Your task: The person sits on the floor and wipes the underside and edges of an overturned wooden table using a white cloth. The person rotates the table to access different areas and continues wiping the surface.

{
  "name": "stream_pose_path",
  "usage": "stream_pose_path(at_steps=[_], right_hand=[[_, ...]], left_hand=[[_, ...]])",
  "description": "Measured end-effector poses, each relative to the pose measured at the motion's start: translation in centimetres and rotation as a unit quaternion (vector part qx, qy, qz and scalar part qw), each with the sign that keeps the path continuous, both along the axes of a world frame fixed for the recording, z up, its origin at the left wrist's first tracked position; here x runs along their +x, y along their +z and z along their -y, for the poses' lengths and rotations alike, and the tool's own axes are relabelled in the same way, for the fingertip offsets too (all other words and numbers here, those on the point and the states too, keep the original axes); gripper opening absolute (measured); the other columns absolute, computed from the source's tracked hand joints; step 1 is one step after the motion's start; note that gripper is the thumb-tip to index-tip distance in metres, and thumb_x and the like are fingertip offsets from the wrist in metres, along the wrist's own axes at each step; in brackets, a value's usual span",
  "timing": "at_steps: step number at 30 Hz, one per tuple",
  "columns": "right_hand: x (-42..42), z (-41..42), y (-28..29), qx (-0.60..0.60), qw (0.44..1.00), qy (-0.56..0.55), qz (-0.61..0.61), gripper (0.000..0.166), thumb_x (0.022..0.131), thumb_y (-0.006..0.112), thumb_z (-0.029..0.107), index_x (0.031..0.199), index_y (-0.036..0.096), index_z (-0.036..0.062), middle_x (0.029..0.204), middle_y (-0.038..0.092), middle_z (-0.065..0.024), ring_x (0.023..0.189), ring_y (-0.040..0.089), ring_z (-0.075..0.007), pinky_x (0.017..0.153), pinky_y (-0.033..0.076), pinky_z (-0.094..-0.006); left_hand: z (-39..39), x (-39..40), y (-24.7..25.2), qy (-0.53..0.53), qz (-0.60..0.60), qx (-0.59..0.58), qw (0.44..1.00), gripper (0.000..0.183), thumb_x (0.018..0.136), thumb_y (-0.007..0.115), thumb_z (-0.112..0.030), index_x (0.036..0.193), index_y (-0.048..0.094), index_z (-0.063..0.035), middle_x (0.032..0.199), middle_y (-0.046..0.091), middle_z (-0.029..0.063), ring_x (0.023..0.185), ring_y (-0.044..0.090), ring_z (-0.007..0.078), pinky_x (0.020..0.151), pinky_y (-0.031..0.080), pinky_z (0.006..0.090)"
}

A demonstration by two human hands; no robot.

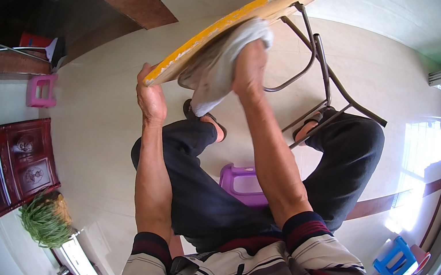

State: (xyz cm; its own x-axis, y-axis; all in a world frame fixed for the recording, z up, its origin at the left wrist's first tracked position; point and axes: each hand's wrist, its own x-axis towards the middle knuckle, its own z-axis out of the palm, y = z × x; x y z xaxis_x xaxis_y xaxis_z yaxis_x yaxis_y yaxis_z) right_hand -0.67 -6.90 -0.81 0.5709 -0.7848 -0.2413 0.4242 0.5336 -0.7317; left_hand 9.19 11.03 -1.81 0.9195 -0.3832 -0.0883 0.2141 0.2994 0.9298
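Before me a folding table (217,28) stands tipped up, its board steeply tilted. The board has a chipped yellow edge, and its underside faces me. My left hand (152,100) grips the near lower corner of that edge. In my right hand (253,62) is a pale grey-white cloth (219,65), pressed against the underside, with a loose end hanging down. The cloth hides most of the fingers of that hand. Brown metal folding legs (326,70) stick out from the board toward the right, near my right knee.
A purple plastic stool (230,180) is between my legs. Pale tiles (98,108) cover the floor. A pink stool (43,90), a carved dark-red wooden cabinet (19,161) and a green plant (45,219) stand at left. A blue stool (396,261) is at right.
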Motion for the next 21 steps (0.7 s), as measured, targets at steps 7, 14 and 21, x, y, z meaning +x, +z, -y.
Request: stream_pose_path(at_steps=[7, 14, 21], right_hand=[[1.0, -1.3, 0.5, 0.121, 0.991, -0.018, 0.059, 0.047, 0.099, 0.042, 0.041, 0.117, 0.058, -0.0006, 0.100, 0.064, -0.0122, 0.083, 0.064, -0.0217, 0.071, 0.054, -0.0380], [-1.5, -5.7, -0.8, -0.077, 0.978, 0.130, -0.142, 0.044, 0.100, 0.041, 0.030, 0.125, 0.055, -0.0033, 0.114, 0.065, -0.0138, 0.111, 0.058, -0.0202, 0.096, 0.043, -0.0350], [-0.7, 1.1, -0.8, 0.137, 0.990, -0.005, 0.015, 0.050, 0.098, 0.045, 0.043, 0.123, 0.055, 0.0014, 0.114, 0.063, -0.0116, 0.102, 0.062, -0.0270, 0.088, 0.051, -0.0415]], left_hand=[[0.9, -0.4, -0.2, 0.025, 0.020, 0.001, 0.999, 0.040, 0.100, 0.043, -0.034, 0.106, 0.063, 0.0010, 0.107, 0.061, 0.0082, 0.109, 0.052, 0.0168, 0.104, 0.032, 0.0335], [1.5, -0.9, 0.9, 0.027, 0.008, -0.002, 1.000, 0.034, 0.101, 0.042, -0.032, 0.101, 0.060, -0.0035, 0.104, 0.060, 0.0044, 0.106, 0.051, 0.0147, 0.101, 0.033, 0.0342], [0.8, -0.4, 0.1, 0.064, -0.013, 0.002, 0.998, 0.034, 0.100, 0.045, -0.032, 0.105, 0.061, -0.0029, 0.108, 0.061, 0.0048, 0.110, 0.051, 0.0160, 0.104, 0.032, 0.0330]])
